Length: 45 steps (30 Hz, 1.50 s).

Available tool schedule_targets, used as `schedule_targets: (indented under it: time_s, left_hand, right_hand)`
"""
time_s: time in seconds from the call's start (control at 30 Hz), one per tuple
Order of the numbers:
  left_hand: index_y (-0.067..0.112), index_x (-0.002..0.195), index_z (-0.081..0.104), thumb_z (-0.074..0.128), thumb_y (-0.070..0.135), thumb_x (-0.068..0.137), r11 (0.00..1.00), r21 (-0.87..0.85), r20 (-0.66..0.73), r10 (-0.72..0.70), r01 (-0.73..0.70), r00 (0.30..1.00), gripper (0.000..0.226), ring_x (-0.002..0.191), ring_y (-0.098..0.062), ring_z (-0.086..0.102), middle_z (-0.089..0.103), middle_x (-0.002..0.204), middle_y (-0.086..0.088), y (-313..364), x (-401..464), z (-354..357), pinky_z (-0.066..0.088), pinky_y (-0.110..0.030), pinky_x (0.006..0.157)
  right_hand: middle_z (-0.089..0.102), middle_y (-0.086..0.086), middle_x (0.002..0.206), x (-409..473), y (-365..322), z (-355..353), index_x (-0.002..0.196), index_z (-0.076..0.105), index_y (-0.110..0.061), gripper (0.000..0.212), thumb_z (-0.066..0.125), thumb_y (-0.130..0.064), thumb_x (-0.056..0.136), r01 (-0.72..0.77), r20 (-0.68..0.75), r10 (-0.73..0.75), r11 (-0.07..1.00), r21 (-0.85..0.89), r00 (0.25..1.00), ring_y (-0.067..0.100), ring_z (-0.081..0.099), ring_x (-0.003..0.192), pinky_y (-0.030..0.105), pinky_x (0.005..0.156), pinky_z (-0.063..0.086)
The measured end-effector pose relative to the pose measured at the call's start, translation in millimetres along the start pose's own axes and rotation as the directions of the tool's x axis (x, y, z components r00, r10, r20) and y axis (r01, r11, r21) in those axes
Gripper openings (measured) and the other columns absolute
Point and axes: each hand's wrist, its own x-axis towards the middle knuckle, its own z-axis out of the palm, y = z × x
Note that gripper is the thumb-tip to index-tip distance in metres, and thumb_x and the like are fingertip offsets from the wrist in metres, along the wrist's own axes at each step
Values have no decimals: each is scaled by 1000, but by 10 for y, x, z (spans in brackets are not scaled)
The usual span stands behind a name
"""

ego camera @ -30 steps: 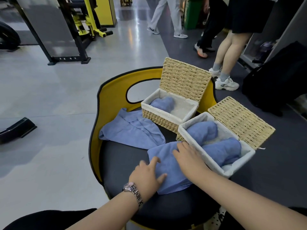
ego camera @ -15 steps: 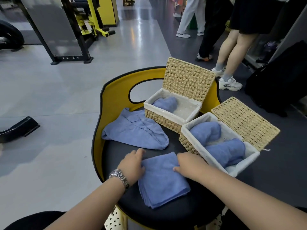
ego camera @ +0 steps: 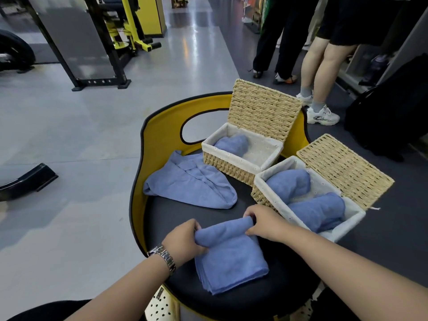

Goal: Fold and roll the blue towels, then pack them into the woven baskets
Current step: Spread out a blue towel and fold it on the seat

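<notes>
Head view: a folded blue towel (ego camera: 231, 258) lies on the black seat pad (ego camera: 176, 216) of a yellow-backed chair (ego camera: 159, 140), at about 6 o'clock in the picture. Its far edge is curled over into the start of a roll. The left hand (ego camera: 185, 239), with a metal wristwatch (ego camera: 163, 257) on its wrist, grips the left end of that roll, fingers curled round the cloth. The right hand (ego camera: 266, 222) pinches the right end, fingers bent over the top.

At 10 o'clock from the hands an unfolded blue towel (ego camera: 190, 184) lies spread on the pad. At 12 o'clock stands a woven basket (ego camera: 231, 165) with white lining, its lid upright, holding one rolled towel (ego camera: 234, 144). At 2 o'clock a second woven basket (ego camera: 261, 193), lid tipped back, holds two rolled towels (ego camera: 301, 198) side by side; the right hand is just beside its near corner.

Beyond the chair, two people's legs (ego camera: 319, 63) stand on the floor at 1 o'clock, and a black-and-yellow gym machine (ego camera: 111, 38) stands at 11 o'clock.
</notes>
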Motion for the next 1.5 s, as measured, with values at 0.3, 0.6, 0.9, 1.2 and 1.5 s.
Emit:
schedule_targets:
  time_s: [0.3, 0.6, 0.9, 1.2, 1.5]
  left_hand:
    - [28, 81, 47, 68, 12, 54, 756, 492, -216, 586, -431, 781, 37, 75, -14, 45, 52, 79, 10, -10, 1, -147, 25, -21, 66]
    - [32, 80, 49, 66, 13, 58, 589, 610, -13, 676, -530, 736, 34, 77, -13, 46, 50, 85, 11, -149, -117, 60, 26, -21, 74]
    - [25, 97, 56, 47, 50, 81, 802, 417, -81, 502, -428, 861, 31, 114, -14, 51, 56, 122, 7, -7, -84, -65, 40, -28, 98]
    - [25, 141, 33, 60, 58, 78, 751, 548, 56, 408, -370, 911, 77, 135, -13, 32, 41, 145, 8, 37, 2, -113, 21, -29, 110]
    - [22, 123, 48, 69, 52, 66, 791, 534, 171, 244, -298, 955, 68, 103, -20, 55, 55, 116, 1, 100, 16, -100, 45, -31, 87]
  right_hand:
    - [41, -10, 80, -158, -5, -65, 75, 33, -24, 36, 52, 1, 58, 401, -162, -467, 858, -319, 869, 11, 36, 73, 27, 63, 34]
    - [40, -6, 94, -347, 154, 70, 82, 37, -25, 42, 50, 4, 56, 471, 51, -541, 678, -564, 839, 15, 36, 83, 26, 71, 31]
    - [50, -6, 97, -339, -41, -26, 101, 49, -21, 25, 58, -37, 84, 379, 4, -421, 812, -443, 907, 13, 42, 93, 21, 81, 26]
    - [58, -7, 111, -255, -90, -23, 113, 52, -23, 63, 74, -54, 63, 250, 226, -178, 904, -347, 958, 16, 55, 105, 34, 90, 46]
    - [53, 3, 112, -243, -200, 79, 108, 50, -14, 40, 66, -33, 76, 347, 209, -276, 735, -583, 938, 23, 47, 103, 33, 92, 37]
